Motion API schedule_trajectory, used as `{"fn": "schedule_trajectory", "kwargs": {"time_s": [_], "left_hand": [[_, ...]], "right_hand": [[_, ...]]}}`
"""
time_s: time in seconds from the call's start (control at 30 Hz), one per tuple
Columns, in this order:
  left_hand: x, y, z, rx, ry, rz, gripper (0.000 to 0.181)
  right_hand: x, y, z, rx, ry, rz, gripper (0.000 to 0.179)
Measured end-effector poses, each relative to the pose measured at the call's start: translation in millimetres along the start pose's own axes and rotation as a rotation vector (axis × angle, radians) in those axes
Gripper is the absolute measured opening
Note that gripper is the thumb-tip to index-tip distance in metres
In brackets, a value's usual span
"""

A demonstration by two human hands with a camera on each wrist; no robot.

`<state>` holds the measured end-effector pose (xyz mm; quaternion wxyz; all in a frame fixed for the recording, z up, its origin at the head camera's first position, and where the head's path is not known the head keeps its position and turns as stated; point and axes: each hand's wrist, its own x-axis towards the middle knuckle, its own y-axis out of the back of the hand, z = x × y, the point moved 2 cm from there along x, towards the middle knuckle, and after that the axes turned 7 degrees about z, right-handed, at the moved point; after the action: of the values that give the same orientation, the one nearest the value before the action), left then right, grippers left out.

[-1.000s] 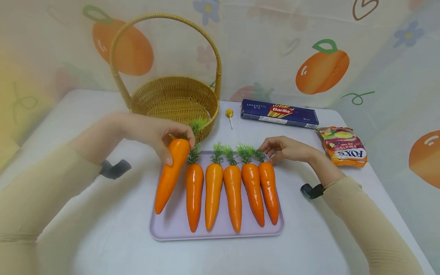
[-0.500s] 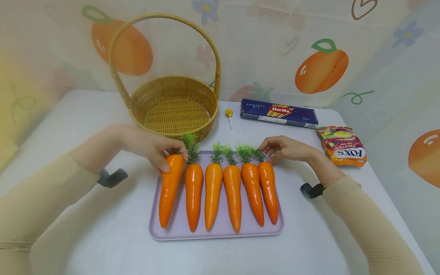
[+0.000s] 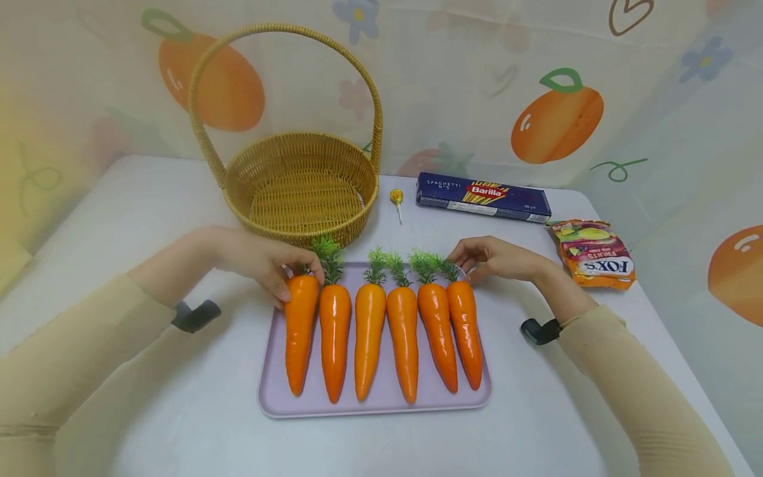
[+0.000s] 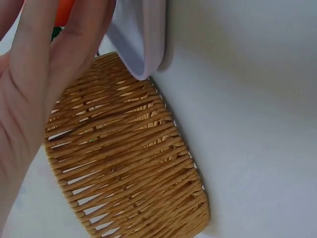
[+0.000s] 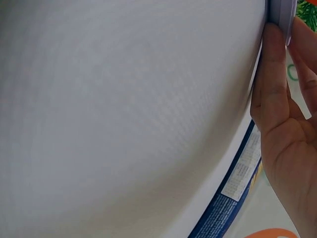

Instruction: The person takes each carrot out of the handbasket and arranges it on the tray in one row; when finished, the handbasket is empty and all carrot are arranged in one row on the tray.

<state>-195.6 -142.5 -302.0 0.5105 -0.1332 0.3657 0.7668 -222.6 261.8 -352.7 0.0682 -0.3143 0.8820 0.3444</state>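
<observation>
The leftmost toy carrot point(image 3: 301, 334) lies on the lilac tray point(image 3: 381, 409), its tip toward the front edge. My left hand point(image 3: 262, 263) holds it near the top, and its leaves are mostly hidden by the fingers. In the left wrist view a bit of orange carrot point(image 4: 64, 11) shows between the fingers. My right hand point(image 3: 501, 258) pinches the tray's back right corner beside the rightmost carrot point(image 3: 465, 331); in the right wrist view the fingers are on both sides of the tray rim point(image 5: 282, 20). Several carrots with green leaves lie side by side between the hands.
Behind the tray stands a wicker basket point(image 3: 298, 228) with a tall handle point(image 3: 286, 28), nothing in it. A lollipop point(image 3: 397, 197), a blue spaghetti box point(image 3: 483, 197) and a FOX'S candy bag point(image 3: 596, 255) lie toward the back right.
My left hand has lowered the leftmost carrot onto the tray, moving toward the front, and the carrot has turned to lie nearly parallel to the others. The right hand has stayed put.
</observation>
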Motion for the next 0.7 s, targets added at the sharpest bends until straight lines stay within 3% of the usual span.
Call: {"fn": "schedule_trajectory", "kwargs": {"time_s": [0.43, 0.7], "left_hand": [[3.5, -3.0, -2.9, 0.123, -0.017, 0.047, 0.041], [0.5, -3.8, -1.4, 0.092, -0.019, 0.031, 0.043]], "right_hand": [[-1.2, -0.6, -0.5, 0.003, -0.004, 0.005, 0.041], [-0.2, 0.2, -0.1, -0.004, 0.003, 0.007, 0.041]]}}
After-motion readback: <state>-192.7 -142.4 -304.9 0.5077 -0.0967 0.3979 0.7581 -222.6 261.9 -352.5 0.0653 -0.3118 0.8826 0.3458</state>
